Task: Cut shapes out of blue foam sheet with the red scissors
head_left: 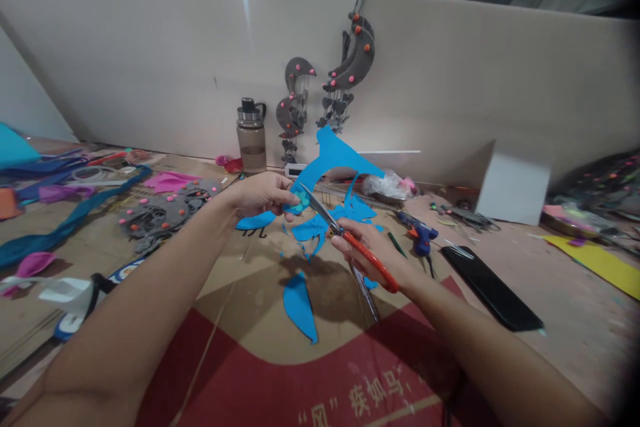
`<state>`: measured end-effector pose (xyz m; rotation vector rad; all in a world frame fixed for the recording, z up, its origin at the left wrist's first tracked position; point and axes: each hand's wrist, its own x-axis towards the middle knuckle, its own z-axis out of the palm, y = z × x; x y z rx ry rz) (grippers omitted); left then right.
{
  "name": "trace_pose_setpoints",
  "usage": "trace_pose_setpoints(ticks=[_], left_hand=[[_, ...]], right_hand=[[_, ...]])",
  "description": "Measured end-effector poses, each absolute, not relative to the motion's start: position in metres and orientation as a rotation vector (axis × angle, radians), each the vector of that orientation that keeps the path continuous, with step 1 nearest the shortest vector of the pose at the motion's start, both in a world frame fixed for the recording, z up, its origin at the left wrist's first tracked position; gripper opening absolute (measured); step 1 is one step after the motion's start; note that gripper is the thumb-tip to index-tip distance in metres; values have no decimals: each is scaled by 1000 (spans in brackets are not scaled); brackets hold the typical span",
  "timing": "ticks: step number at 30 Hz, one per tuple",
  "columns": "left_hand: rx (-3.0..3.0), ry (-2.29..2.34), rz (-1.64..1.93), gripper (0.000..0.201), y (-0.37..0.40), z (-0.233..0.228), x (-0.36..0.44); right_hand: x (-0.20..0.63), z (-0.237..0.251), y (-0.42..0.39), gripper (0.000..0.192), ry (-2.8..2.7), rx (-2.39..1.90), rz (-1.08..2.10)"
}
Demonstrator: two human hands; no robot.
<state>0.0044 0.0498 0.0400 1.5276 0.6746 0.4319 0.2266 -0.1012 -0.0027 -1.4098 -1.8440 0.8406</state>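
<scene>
My left hand pinches the lower left end of a curved blue felt sheet. A small green flower-shaped piece lies against the blue sheet at my fingertips. My right hand grips a pair of scissors with red handles. Their metal blades reach up and left to the blue sheet, close beside the green piece. Whether the blades are apart is too small to tell. Below my hands, blue felt scraps lie scattered on the cardboard, and a larger leaf-shaped blue scrap lies nearer to me.
A bottle stands by the wall, where grey felt moon hangings hang. To the right are a blue glue gun and a black phone. Grey felt pieces and ribbons lie left on the cardboard.
</scene>
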Motion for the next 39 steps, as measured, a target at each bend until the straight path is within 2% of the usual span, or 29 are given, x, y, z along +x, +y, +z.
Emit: trace_pose_setpoints(ticks=[11, 22, 39], left_hand=[[1520, 681, 458, 20, 51, 37, 6], [1645, 714, 317, 16, 54, 40, -3], [1926, 767, 174, 14, 55, 37, -7]], right_hand=[[221, -8, -102, 44, -1717, -1390, 976], [233, 25, -109, 42, -2024, -1526, 772], [246, 27, -104, 46, -2163, -1545, 692]])
